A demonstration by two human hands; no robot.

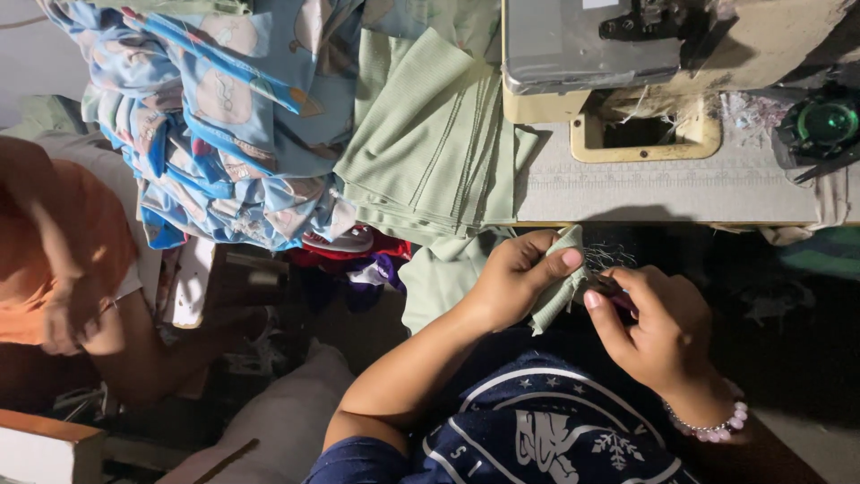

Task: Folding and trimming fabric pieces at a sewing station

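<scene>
My left hand (pixel 518 273) pinches a small folded piece of pale green ribbed fabric (pixel 557 291) just below the edge of the sewing table (pixel 672 188). My right hand (pixel 658 327), with a pink bead bracelet at the wrist, is closed on a small dark tool (pixel 609 287) whose tip touches the fabric piece. Loose thread ends show just above the fabric. A stack of the same green ribbed fabric (pixel 430 134) lies on the table to the left of the sewing machine (pixel 627 54).
A pile of blue printed fabric pieces (pixel 224 125) is heaped at the upper left. Another person in an orange top (pixel 63 251) sits at the left edge. A green-capped dark object (pixel 824 125) rests at the table's right. A white sack (pixel 278 421) lies below.
</scene>
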